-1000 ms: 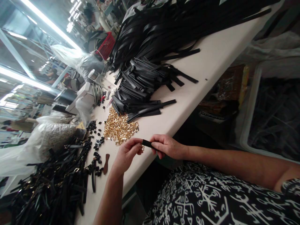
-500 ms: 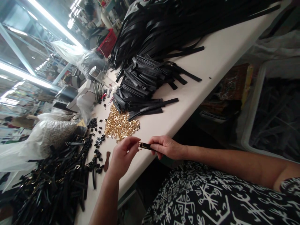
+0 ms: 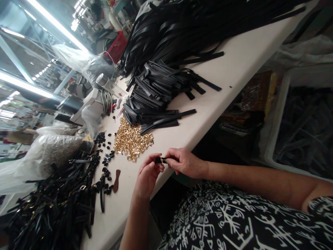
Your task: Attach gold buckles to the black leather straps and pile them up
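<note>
Between my two hands, at the table's near edge, is a black strap (image 3: pixel 158 160) with a gold buckle (image 3: pixel 161 160) on it. My right hand (image 3: pixel 183 161) pinches the strap on the right side of the buckle, thumb on top. From the left, the fingers of my left hand (image 3: pixel 148 173) close on the strap's other end, beside the buckle. A pile of loose gold buckles (image 3: pixel 131 139) lies on the table just beyond my left hand. Short black straps (image 3: pixel 153 93) are heaped behind that pile.
Long black straps (image 3: pixel 197 27) cover the far part of the white table (image 3: pixel 208 100). Black straps with gold fittings (image 3: pixel 57 201) are heaped at left, near a brown bow-shaped piece (image 3: pixel 117 180) and small black parts (image 3: pixel 106 173). A plastic bin (image 3: pixel 278 128) stands at right.
My left hand has moved right, closer to my right hand. The buckle has turned, and a black strap end now shows on its left side. The view has shifted slightly.
</note>
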`<state>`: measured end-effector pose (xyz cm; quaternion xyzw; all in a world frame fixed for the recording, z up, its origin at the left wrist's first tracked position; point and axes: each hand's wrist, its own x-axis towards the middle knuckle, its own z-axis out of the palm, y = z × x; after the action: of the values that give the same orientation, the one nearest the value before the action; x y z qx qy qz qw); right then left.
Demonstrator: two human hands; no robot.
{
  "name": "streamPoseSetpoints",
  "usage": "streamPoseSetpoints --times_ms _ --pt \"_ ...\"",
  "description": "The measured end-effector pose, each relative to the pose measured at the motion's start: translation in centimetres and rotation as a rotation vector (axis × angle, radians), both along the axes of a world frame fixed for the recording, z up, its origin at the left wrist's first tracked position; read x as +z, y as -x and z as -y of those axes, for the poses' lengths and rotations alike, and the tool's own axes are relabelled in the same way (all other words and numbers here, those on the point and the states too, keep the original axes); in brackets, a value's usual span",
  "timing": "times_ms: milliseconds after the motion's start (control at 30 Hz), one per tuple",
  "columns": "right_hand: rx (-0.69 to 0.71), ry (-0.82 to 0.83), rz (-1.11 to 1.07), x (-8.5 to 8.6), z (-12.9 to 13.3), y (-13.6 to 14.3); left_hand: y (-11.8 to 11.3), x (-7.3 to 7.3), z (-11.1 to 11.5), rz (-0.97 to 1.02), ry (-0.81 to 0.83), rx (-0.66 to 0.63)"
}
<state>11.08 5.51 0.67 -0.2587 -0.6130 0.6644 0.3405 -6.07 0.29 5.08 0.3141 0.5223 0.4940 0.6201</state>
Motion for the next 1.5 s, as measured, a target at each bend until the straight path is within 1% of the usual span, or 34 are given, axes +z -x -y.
streamPoseSetpoints --times_ms 167,267,400,467,533,633,733,800,933,1067,1133,1200,1267,1400,1500 --pt "-0.052 -0.233 0.112 0.8 -0.2 -0.3 -1.3 -1.3 0.5 -0.005 0.031 0.205" --pt "-0.019 -0.324 0.135 1.1 -0.3 -0.5 -1.2 -1.8 0.7 0.063 0.060 0.282" --pt "0.150 -0.309 0.156 1.1 -0.6 -0.9 -0.7 -2.3 1.2 0.190 0.117 0.278" --pt "0.178 -0.318 0.135 1.0 -0.7 -0.9 -0.7 -2.5 1.6 0.229 0.136 0.264" --pt "0.159 -0.370 0.127 0.8 -0.7 -0.8 -1.1 -2.7 1.8 0.229 0.133 0.250" --pt "0.136 -0.418 0.160 0.6 -0.8 -0.7 -1.7 -2.8 1.9 0.157 0.075 0.254" --pt "0.151 -0.361 0.148 0.6 -0.9 -0.6 -2.0 -2.9 1.7 0.107 -0.011 0.292" --pt "0.162 -0.319 0.113 0.5 -1.0 -0.5 -2.1 -3.0 1.7 0.102 -0.040 0.294" --pt "0.117 -0.318 0.090 0.4 -1.2 -0.5 -1.9 -3.0 1.9 0.058 -0.063 0.243" --pt "0.100 -0.350 0.164 0.4 -1.3 -0.5 -1.6 -2.9 2.3 0.021 -0.066 0.189" --pt "0.104 -0.395 0.212 0.5 -1.3 -0.4 -1.5 -2.9 2.4 -0.002 -0.065 0.184" --pt "0.093 -0.459 0.255 0.7 -1.3 -0.2 -1.4 -3.0 2.3 -0.023 -0.048 0.207" --pt "0.099 -0.483 0.277 0.9 -1.3 -0.2 -1.1 -3.1 2.2 -0.041 -0.034 0.245" --pt "0.145 -0.415 0.291 1.3 -1.3 -0.4 -0.4 -3.1 2.0 -0.032 -0.057 0.328" --pt "0.144 -0.406 0.275 1.3 -1.2 -0.5 -0.7 -3.2 2.1 0.013 -0.039 0.367"
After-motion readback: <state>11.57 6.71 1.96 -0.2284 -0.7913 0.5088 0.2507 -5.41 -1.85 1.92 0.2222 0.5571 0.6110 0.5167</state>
